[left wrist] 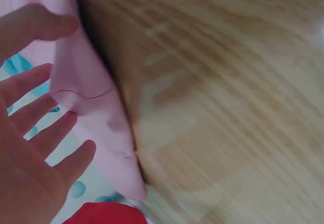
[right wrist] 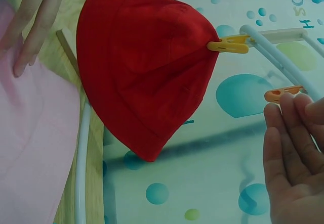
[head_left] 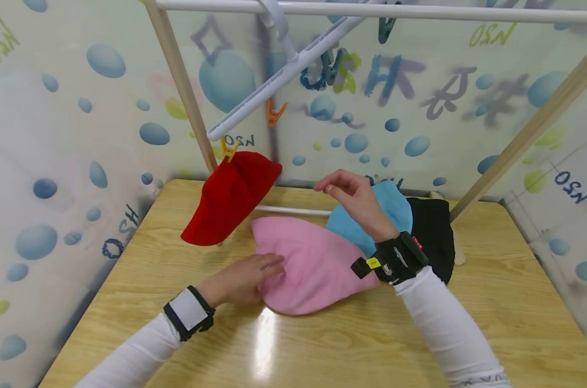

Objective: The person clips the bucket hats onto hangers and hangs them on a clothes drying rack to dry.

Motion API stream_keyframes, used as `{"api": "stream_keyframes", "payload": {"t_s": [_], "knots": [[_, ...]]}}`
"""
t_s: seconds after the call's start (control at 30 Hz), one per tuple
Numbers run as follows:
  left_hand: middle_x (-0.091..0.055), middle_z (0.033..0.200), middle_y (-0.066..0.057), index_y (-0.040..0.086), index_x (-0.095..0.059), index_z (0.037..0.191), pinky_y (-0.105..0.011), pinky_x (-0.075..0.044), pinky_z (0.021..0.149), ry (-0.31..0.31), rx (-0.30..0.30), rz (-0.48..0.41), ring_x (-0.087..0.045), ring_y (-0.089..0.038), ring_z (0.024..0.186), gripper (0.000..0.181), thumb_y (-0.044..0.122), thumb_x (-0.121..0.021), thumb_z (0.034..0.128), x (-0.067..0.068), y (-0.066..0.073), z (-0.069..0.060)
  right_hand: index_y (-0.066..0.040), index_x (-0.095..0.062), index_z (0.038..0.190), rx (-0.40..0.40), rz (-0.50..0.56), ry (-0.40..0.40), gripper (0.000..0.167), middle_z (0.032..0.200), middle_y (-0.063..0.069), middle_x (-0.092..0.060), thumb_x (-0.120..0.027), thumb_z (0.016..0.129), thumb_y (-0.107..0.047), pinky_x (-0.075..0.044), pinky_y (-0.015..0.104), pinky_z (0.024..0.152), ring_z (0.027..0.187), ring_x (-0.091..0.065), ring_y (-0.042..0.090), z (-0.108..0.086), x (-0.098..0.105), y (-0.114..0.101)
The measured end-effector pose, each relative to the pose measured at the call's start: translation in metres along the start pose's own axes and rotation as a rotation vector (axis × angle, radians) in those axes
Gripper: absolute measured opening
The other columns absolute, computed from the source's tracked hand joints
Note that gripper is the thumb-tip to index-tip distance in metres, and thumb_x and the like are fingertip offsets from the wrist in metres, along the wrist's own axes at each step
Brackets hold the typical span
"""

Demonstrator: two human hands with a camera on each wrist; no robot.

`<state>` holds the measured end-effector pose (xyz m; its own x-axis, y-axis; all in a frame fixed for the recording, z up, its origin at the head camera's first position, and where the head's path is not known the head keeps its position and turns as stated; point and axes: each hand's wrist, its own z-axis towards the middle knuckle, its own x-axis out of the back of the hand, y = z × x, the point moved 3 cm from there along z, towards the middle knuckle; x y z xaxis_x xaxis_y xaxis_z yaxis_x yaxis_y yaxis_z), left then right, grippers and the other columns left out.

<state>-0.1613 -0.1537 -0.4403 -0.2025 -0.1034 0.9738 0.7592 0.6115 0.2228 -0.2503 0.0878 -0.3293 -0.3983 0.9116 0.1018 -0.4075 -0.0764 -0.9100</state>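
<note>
A pink bucket hat (head_left: pixel 312 264) lies on the wooden table, and the fingers of my left hand (head_left: pixel 247 277) rest at its left edge. In the left wrist view that hand (left wrist: pixel 38 123) has its fingers spread, not curled round the cloth. My right hand (head_left: pixel 353 196) is raised above the light blue hat (head_left: pixel 392 207), its fingers loosely bent and holding nothing. A red bucket hat (head_left: pixel 235 196) hangs by its crown from a yellow clip (head_left: pixel 229 151) on the white hanger (head_left: pixel 285 70). An orange clip (head_left: pixel 275 113) hangs from the same hanger.
A white rail (head_left: pixel 443 13) on wooden posts (head_left: pixel 531 129) spans the table. Dark green clips (head_left: pixel 385 27) hang further right. A black hat (head_left: pixel 431 234) lies beside the blue one. A thin white bar (head_left: pixel 295 210) runs low behind the pink hat. Patterned walls (head_left: pixel 55 161) enclose the table.
</note>
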Motion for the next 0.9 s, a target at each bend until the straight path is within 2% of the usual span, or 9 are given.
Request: {"api": "stream_keyframes", "payload": {"t_s": [0.13,0.23,0.5,0.63,0.9], "knots": [[-0.038,0.149,-0.014,0.006,-0.052,0.138,-0.053,-0.028,0.108,-0.051,0.031,-0.012,-0.032,-0.037,0.137,0.069,0.016,-0.077,0.0736,-0.005,-0.001,-0.006,0.008,-0.063,0.1,-0.041,-0.016,-0.001,0.014,0.101,0.013,-0.066,-0.053,0.096,-0.002,-0.043,0.04,0.096,0.102,-0.057,0.032,-0.003,-0.001,0.003],[-0.033,0.153,-0.012,0.01,-0.049,0.141,-0.055,-0.024,0.109,-0.088,0.052,-0.046,-0.025,-0.037,0.14,0.071,0.017,-0.076,0.0764,-0.007,-0.003,-0.007,0.007,-0.063,0.101,-0.07,-0.034,-0.004,0.014,0.101,0.013,-0.066,-0.053,0.096,-0.001,-0.043,0.039,0.095,0.102,-0.057,0.032,-0.005,-0.002,0.007],[-0.034,0.152,-0.01,0.022,-0.055,0.138,-0.058,-0.024,0.108,-0.127,0.043,-0.015,-0.023,-0.036,0.141,0.061,0.026,-0.078,0.0809,-0.007,-0.008,0.004,0.005,-0.064,0.101,-0.1,-0.056,0.006,0.014,0.102,0.014,-0.065,-0.053,0.096,-0.002,-0.044,0.04,0.094,0.102,-0.057,0.025,-0.012,-0.002,0.014],[-0.035,0.152,-0.012,0.022,-0.059,0.135,-0.057,-0.027,0.107,-0.103,0.039,0.001,-0.025,-0.037,0.14,0.055,0.029,-0.076,0.0834,-0.006,-0.008,0.006,0.004,-0.065,0.101,-0.098,-0.061,-0.007,0.013,0.102,0.014,-0.065,-0.054,0.097,-0.002,-0.045,0.038,0.093,0.102,-0.058,0.024,-0.014,-0.004,0.017],[-0.041,0.147,-0.016,0.02,-0.067,0.122,-0.058,-0.031,0.104,0.024,0.001,-0.012,-0.031,-0.039,0.137,0.032,0.03,-0.067,0.0915,-0.003,-0.011,0.006,0.005,-0.064,0.101,-0.112,-0.059,-0.023,0.014,0.102,0.015,-0.065,-0.052,0.097,-0.001,-0.045,0.036,0.093,0.102,-0.059,0.024,-0.018,-0.006,0.016]]}}
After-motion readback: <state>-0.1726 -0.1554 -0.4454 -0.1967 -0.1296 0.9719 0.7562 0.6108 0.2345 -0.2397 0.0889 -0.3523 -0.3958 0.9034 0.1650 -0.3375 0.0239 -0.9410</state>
